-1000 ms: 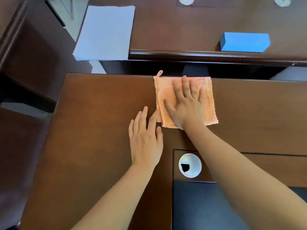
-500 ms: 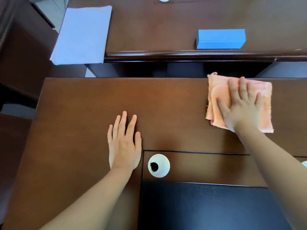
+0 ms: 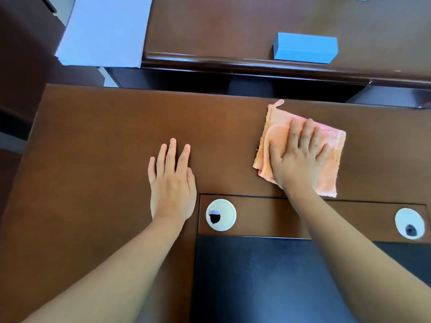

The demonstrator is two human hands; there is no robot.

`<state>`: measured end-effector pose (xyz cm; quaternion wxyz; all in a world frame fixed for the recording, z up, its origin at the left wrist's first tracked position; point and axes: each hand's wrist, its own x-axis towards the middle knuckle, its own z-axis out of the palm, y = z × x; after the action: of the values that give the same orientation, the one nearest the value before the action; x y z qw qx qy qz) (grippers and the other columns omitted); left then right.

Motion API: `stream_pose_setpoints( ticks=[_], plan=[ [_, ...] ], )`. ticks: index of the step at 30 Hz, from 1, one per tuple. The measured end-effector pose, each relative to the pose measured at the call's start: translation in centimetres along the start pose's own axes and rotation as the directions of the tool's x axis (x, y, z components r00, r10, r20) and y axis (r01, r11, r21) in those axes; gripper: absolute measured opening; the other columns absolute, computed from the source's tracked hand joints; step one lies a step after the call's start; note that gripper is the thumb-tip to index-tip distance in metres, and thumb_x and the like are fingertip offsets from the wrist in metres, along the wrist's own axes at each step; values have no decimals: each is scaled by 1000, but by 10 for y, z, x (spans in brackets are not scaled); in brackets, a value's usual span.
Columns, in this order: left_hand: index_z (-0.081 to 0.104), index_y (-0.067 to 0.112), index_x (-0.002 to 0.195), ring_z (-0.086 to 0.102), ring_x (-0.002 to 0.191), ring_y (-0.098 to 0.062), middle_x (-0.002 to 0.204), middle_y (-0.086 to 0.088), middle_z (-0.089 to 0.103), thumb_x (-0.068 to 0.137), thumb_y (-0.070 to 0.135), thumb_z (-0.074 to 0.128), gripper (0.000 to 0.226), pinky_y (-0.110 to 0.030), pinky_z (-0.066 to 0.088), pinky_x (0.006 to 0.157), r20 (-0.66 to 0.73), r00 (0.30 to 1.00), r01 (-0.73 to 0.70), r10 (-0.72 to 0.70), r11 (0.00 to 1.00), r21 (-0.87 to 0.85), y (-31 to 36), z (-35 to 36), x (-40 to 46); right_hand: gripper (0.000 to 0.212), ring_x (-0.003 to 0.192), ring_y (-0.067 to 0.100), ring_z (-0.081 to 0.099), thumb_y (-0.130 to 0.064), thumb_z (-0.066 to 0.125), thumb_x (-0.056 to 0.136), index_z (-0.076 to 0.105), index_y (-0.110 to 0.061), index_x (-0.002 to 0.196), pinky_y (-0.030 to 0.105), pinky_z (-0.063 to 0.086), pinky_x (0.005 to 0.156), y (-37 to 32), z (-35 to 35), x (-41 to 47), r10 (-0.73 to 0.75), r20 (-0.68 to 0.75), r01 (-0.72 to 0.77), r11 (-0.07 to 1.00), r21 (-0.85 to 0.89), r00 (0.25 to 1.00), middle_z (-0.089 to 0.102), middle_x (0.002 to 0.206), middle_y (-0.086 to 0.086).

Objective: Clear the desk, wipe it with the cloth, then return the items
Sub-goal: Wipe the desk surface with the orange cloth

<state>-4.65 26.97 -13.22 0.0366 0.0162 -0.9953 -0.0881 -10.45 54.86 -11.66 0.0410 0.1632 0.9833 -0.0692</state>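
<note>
A folded orange cloth (image 3: 277, 138) lies on the brown desk (image 3: 105, 136), right of centre. My right hand (image 3: 299, 155) presses flat on the cloth with its fingers spread, covering most of it. My left hand (image 3: 172, 180) rests palm down on the bare desk to the left, holding nothing. On the farther desk behind lie a white sheet of paper (image 3: 105, 31) at the left, overhanging its edge, and a blue box (image 3: 305, 50) at the right.
Two white cable grommets, one near centre (image 3: 221, 214) and one at the right (image 3: 409, 223), are set in an inset panel of the desk. A black pad (image 3: 256, 276) covers the near part. A dark gap separates the two desks.
My right hand slid the cloth from the desk's middle to the right, then drew it a little toward me and tilted it. My left hand stayed flat on the desk.
</note>
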Motion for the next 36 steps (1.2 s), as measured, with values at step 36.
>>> stream_pose_setpoints(
  ticks=[36],
  plan=[
    [34,19,162,16,161,-25,173,-6,22,108,28,22,56,-52,20,129,40,993,112,-113,993,25,-37,-27,-134,80,164,22,-8,-72,9,98,-5,-37,169,57,-4,130,74,6,-139,117,52,-119,992,35,992,-9,178,-4]
  ],
)
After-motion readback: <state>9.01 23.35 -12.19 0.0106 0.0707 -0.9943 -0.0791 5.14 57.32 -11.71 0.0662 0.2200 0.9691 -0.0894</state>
